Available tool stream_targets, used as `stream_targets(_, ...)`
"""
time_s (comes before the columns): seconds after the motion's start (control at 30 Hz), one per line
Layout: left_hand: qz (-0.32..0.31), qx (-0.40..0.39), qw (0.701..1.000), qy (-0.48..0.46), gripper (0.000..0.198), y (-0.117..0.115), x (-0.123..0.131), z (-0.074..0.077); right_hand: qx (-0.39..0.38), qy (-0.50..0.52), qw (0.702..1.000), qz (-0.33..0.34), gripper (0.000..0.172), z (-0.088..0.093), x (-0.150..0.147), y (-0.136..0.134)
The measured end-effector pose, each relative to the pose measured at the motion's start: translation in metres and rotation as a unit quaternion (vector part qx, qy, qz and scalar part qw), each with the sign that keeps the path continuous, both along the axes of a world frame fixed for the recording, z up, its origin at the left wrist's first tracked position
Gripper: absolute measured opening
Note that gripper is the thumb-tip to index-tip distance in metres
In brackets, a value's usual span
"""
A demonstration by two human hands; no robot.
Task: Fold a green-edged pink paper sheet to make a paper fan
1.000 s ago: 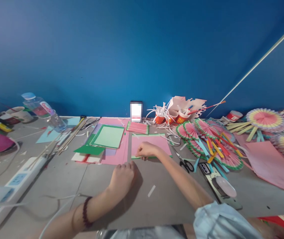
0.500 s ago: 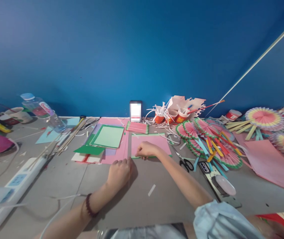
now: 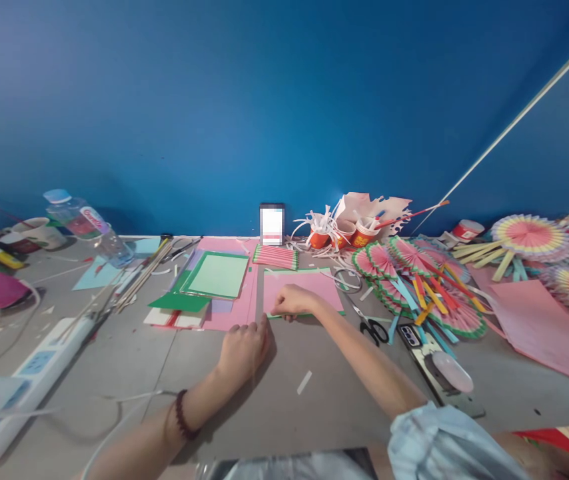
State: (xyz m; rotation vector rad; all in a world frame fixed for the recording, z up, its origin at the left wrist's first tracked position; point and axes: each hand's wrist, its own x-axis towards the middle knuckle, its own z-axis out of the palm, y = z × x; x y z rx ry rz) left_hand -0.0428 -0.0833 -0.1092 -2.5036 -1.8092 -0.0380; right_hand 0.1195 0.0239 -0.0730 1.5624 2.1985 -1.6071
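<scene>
A pink sheet with green edges lies flat in front of me. My right hand rests on its left part, closed, with bent fingertips pressed down; whatever they might pinch is hidden. Just off the sheet's lower left corner is my left hand, knuckles up and fingers curled, the index fingertip close to that corner. I cannot make out anything between its fingers. Behind the sheet lies a pleated pink and green strip. To the left, a pale green sheet in a clear sleeve lies over larger pink paper.
Scissors, folded paper fans and a phone are on the right. Paper cups with white strips and a lit screen stand by the wall. Leftward are a bottle, sticks and a power strip.
My left hand has shifted slightly to the right, its index finger now reaching closer to the sheet's corner. My right hand has stayed in place.
</scene>
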Motion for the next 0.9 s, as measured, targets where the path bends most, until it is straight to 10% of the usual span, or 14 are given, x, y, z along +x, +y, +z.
stream_targets(0.9, -0.035, -0.023, 0.999, 0.021, 0.04, 0.007, 0.001, 0.004, -0.035, 0.059, 0.997, -0.029, 0.008, -0.006, 0.031, 0.003)
